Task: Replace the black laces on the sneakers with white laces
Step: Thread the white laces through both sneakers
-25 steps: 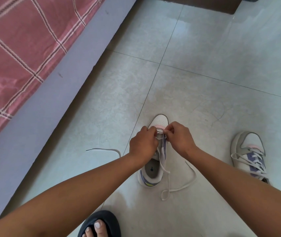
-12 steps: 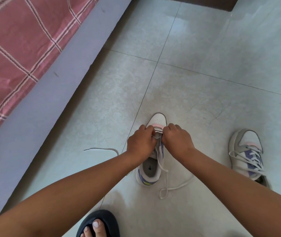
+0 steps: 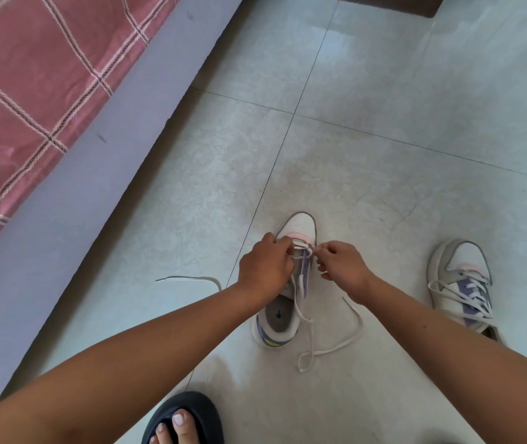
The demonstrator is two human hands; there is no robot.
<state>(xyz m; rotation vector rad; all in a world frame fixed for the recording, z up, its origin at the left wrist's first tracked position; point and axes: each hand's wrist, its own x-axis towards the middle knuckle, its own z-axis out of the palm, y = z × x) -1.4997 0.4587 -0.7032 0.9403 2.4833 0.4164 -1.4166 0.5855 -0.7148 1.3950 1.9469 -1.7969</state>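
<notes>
The two hands are drawing apart over the sneaker [image 3: 289, 283]: a second ago they were pressed knuckle to knuckle above its lowest eyelets, and now the right hand [image 3: 340, 265] is pulling away to the right, pinching the white lace [image 3: 336, 344] between its fingertips, while the left hand [image 3: 267, 267] is staying curled at the shoe's left edge. A gap is opening between them, baring the purple tongue. The loose lace loop on the floor is lying slightly wider to the right.

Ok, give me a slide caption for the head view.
Both hands, left hand and right hand, thread a white lace through the sneaker.
</notes>
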